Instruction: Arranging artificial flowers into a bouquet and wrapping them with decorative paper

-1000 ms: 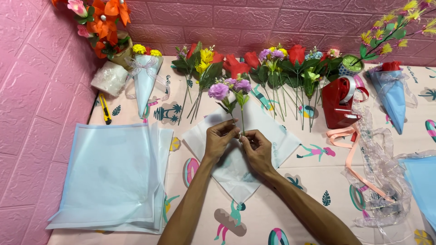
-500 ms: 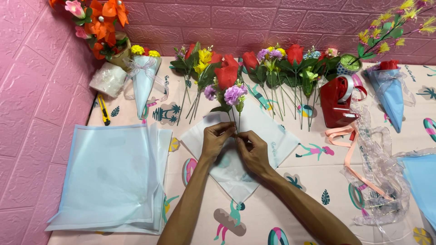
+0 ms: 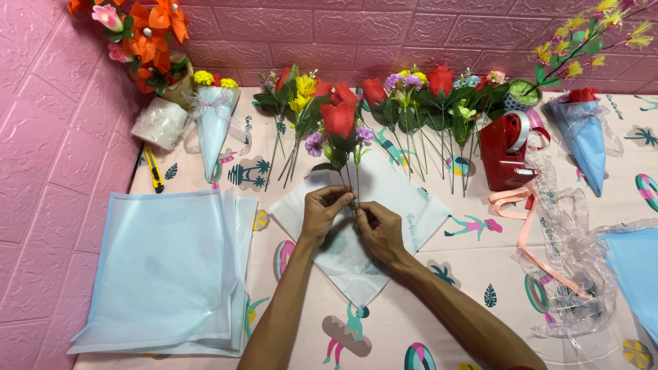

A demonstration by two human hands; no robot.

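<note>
My left hand point(image 3: 326, 210) and my right hand point(image 3: 379, 229) meet over a white square wrapping sheet point(image 3: 418, 205) laid as a diamond on the table. Together they pinch the green stems of a small bunch point(image 3: 340, 130): a red rose on top with small purple flowers on either side. The bunch stands up from my fingers toward the wall. Part of the stems is hidden by my fingers.
A stack of pale blue sheets point(image 3: 164, 267) lies left. Loose artificial flowers point(image 3: 411, 103) line the back wall. Wrapped cones stand left point(image 3: 214, 130) and right point(image 3: 582, 133). A red tape dispenser point(image 3: 504, 151), ribbons point(image 3: 555, 233), a yellow cutter point(image 3: 154, 171).
A red rose has joined the purple flowers in my hands. The bunch now stands taller, and both hands stayed at the same spot over the white sheet.
</note>
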